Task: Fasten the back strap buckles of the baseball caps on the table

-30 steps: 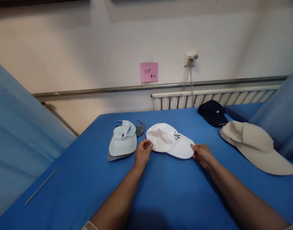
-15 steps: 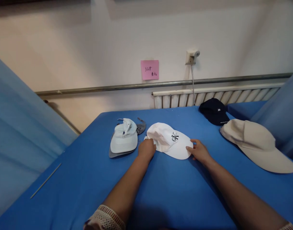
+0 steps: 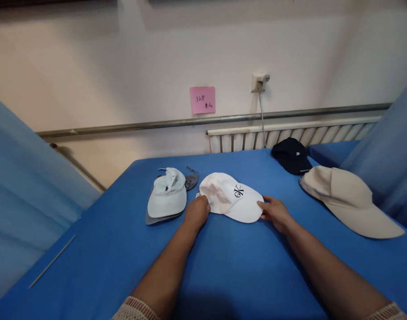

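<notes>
A white baseball cap (image 3: 228,198) with a black monogram lies on the blue-covered table (image 3: 237,262), its brim pointing right. My left hand (image 3: 197,210) is closed on the cap's rear edge; its fingertips are partly hidden. At the other end, my right hand (image 3: 274,211) pinches the tip of the brim between thumb and fingers. Just left of my left hand sits a pale mint cap (image 3: 167,195), stacked over a grey cap (image 3: 192,181) that shows mostly at its strap and brim edge.
To the right lie a beige cap (image 3: 346,193) and a navy cap (image 3: 292,155). A thin stick (image 3: 52,261) rests near the left edge. Behind the table are a metal rail (image 3: 157,125), a radiator (image 3: 290,133) and a plugged socket (image 3: 258,83). Blue curtains (image 3: 26,191) flank both sides.
The view has shifted slightly, so everything on the table appears a little farther left. Both hands keep their hold on the white cap, which looks nearly unchanged in pose.
</notes>
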`<state>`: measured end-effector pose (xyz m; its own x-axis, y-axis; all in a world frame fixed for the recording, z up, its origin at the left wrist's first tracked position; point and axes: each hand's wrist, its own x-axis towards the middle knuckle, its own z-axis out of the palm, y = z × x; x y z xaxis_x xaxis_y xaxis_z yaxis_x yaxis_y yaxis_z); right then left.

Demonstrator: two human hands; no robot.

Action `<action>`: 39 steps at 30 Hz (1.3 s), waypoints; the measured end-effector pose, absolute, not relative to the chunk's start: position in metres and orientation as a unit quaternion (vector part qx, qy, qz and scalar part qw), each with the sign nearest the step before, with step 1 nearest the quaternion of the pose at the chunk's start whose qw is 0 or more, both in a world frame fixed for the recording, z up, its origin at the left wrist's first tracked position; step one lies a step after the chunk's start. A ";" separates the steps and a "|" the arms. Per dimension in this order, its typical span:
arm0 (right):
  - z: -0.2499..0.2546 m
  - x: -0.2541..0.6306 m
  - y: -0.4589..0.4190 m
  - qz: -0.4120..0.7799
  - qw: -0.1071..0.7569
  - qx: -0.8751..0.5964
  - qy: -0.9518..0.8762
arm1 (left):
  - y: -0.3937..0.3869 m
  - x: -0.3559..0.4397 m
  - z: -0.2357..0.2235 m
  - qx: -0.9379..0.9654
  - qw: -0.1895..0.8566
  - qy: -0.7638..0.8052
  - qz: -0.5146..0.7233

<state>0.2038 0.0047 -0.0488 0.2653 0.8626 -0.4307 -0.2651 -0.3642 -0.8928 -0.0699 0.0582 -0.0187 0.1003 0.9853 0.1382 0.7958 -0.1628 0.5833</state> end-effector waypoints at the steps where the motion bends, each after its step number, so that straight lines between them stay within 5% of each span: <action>1: -0.048 0.205 0.005 0.571 0.510 -0.600 -0.231 | 0.057 -0.072 -0.017 0.724 0.176 0.617 0.255; 6: -0.055 0.207 0.008 0.628 0.552 -0.529 -0.150 | 0.055 -0.073 -0.016 0.702 0.123 0.579 0.396; 12: -0.063 0.205 0.010 0.643 0.566 -0.503 -0.117 | 0.064 -0.066 -0.029 0.618 0.210 0.565 0.505; 20: -0.062 0.187 0.006 0.619 0.633 -0.453 -0.101 | 0.066 -0.060 -0.039 0.460 0.408 0.587 0.527; 27: -0.063 0.159 -0.003 0.622 0.677 -0.374 -0.122 | 0.027 -0.007 -0.037 0.358 0.677 0.483 0.425; 39: -0.053 0.149 -0.007 0.650 0.643 -0.388 -0.115 | 0.031 0.002 -0.040 0.390 0.631 0.456 0.492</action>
